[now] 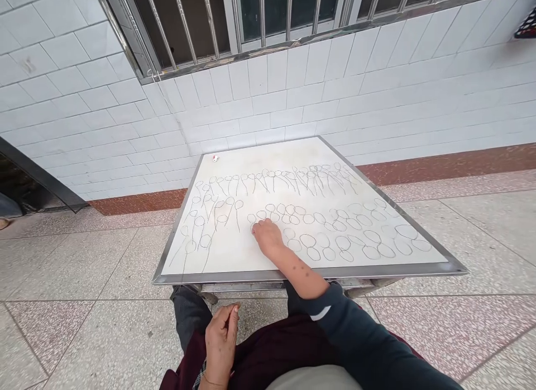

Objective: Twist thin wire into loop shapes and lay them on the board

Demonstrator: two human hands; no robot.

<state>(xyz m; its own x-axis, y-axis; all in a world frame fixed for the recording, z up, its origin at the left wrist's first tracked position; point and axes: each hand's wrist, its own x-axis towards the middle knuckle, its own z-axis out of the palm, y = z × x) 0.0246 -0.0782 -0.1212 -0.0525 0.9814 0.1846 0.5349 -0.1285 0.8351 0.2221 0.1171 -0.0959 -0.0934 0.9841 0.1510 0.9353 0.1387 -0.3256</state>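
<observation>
My right hand (267, 236) reaches over the white tabletop (247, 253) with its fingers bent down and drawn together. Its fingertips are at the near left end of a group of thin dark rings (310, 240), beside a small ring (252, 218). Whatever they pinch is hidden. Above my lap, in front of the table edge, my left hand (223, 334) is closed with the thumb pressed to the fingers; anything in it is too small to make out. Thin loops with long tails (238, 204) lie to the left and in a row (288, 177) farther back.
A grey metal rim (259, 277) edges the table. A small red and white object (215, 158) lies at its far left corner. Behind stands a white tiled wall (268, 105) with a barred window (251, 21). Speckled floor tiles (121, 334) surround the table.
</observation>
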